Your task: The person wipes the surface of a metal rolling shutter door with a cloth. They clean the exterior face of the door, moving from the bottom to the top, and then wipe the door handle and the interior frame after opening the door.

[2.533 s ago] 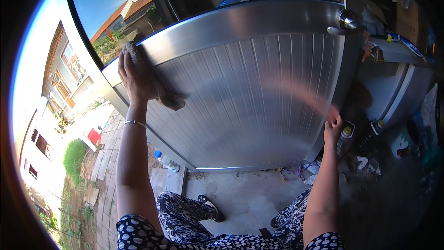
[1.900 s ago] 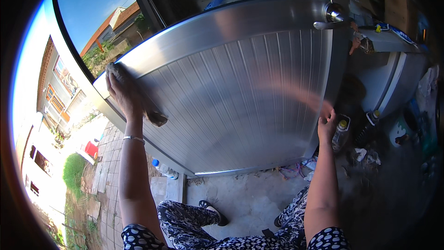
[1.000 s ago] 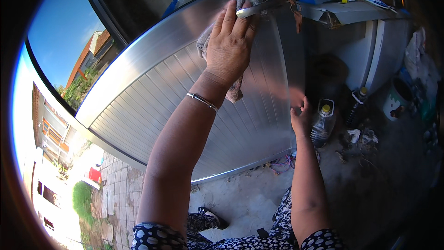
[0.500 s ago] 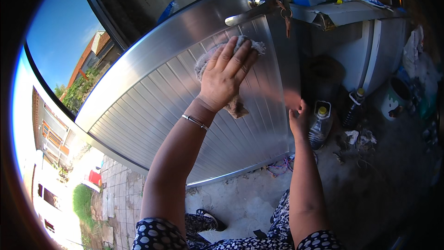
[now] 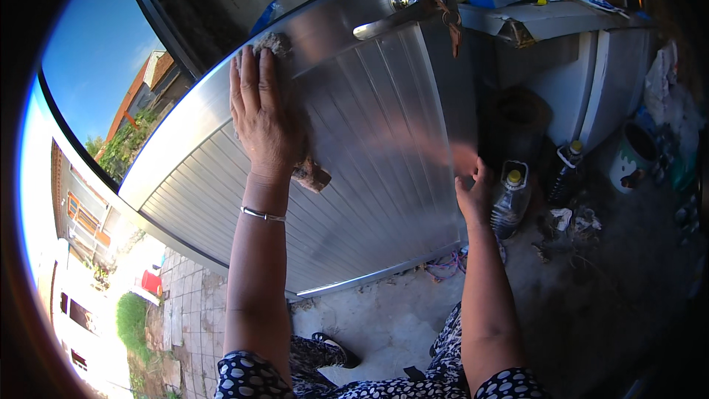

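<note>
So the left arm goes pretty much straight up, with the left hand [image 5: 262, 114] stretched flat, back toward the camera, fingers [image 5: 251, 87] pointing up and nearly together. The right hand [image 5: 474, 193] sits lower, kinda loosely bent, thumb side showing. Right forearm [image 5: 491, 288] tips a bit left, both arms well apart.

Gry flr [image 5: 391, 325] | clr btl [image 5: 511, 207] | dk btl [image 5: 564, 181] | wht scraps [image 5: 563, 218] | purp strings [image 5: 445, 267]

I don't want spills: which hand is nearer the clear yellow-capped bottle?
Right. The right hand is just left of the bottle; the left hand is higher, farther left, on the cloth.
</note>
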